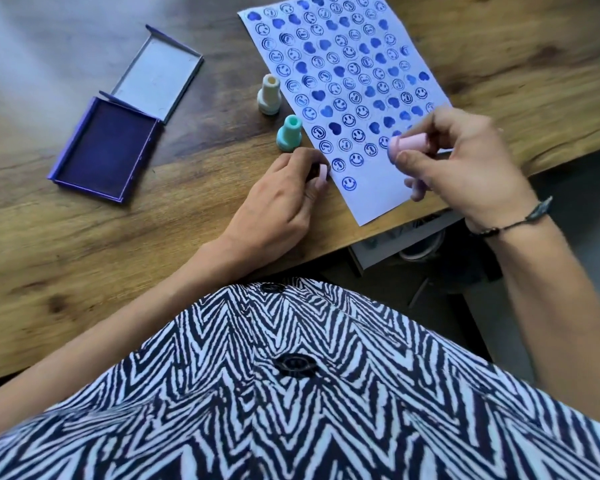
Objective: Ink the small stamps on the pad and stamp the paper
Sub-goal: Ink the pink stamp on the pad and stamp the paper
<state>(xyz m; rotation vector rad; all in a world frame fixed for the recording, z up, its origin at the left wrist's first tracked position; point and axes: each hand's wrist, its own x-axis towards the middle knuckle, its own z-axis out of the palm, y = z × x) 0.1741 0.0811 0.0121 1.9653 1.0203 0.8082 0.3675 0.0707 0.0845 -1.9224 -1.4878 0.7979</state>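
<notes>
A white paper (378,188) covered with several blue smiley and heart prints lies on the wooden table. My right hand (465,164) holds a small pink stamp (407,144) on its side just above the paper's near end. My left hand (284,199) rests curled at the paper's left edge, fingertips pressing it down. A mint green stamp (289,134) and a cream stamp (268,95) stand upright just left of the paper. The open purple ink pad (108,150) lies further left, its grey lid (158,76) folded back.
The wooden table (84,254) ends close in front of my body, and its right edge runs under my right wrist. Below that edge sit a white box and dark items on the floor (416,244). A zebra-striped garment (291,393) fills the lower view.
</notes>
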